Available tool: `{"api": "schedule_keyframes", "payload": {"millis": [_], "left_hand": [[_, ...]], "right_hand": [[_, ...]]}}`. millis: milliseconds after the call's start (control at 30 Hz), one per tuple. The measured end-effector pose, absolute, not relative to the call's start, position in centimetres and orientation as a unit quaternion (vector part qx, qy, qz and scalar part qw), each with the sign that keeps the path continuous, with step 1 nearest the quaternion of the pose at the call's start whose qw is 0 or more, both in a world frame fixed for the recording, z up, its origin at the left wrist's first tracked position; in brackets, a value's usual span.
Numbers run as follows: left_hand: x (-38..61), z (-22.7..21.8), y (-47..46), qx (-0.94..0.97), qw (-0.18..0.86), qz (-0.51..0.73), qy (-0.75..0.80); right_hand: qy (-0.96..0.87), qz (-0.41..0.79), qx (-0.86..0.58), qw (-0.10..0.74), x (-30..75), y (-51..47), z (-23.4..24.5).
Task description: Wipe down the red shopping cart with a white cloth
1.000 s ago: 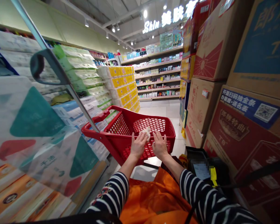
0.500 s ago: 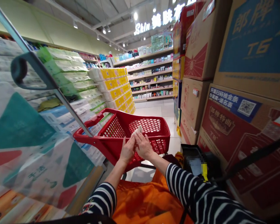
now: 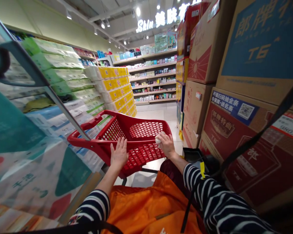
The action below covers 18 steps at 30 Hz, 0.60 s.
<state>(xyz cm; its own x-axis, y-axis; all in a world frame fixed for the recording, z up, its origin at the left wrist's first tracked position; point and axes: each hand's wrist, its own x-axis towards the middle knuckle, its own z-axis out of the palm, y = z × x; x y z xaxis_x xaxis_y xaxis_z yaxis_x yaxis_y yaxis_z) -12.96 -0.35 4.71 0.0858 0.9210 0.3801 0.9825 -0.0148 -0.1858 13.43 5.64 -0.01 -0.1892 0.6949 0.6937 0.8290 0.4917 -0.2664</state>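
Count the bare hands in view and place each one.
2: the left hand, fingers spread, at the near side of the red shopping cart; the right hand, farther right along that side, holding a pale cloth. Neither is hidden.

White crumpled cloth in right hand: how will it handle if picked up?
The white crumpled cloth is probably floppy: it bunches unevenly at the fingertips of the right hand. Likely light, being a small wad partly covered by that one hand. Its irregular, lumpy outline suggests it wouldn't roll readily.
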Motion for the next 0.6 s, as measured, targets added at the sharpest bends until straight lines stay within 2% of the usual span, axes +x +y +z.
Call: {"api": "schedule_keyframes", "payload": {"millis": [167, 367, 467, 600], "left_hand": [[-12.7, 4.7, 0.0, -0.701, 0.196, -0.063, -0.683], [-11.9, 5.2, 0.2, -0.69, 0.121, -0.142, -0.699], [-10.5, 5.7, 0.1, -0.687, 0.011, -0.295, -0.664], [-8.7, 6.3, 0.6, -0.565, -0.284, -0.537, -0.559]], "right_hand": [[-0.73, -0.084, -0.472, 0.487, 18.6, 6.6, -1.7], [-0.746, 0.016, -0.403, 0.529, 11.8, 5.6, 0.7], [-0.751, 0.132, -0.333, 0.555, 7.6, 4.3, 2.9], [-0.713, 0.263, -0.302, 0.576, 3.8, 2.9, 5.9]]}}
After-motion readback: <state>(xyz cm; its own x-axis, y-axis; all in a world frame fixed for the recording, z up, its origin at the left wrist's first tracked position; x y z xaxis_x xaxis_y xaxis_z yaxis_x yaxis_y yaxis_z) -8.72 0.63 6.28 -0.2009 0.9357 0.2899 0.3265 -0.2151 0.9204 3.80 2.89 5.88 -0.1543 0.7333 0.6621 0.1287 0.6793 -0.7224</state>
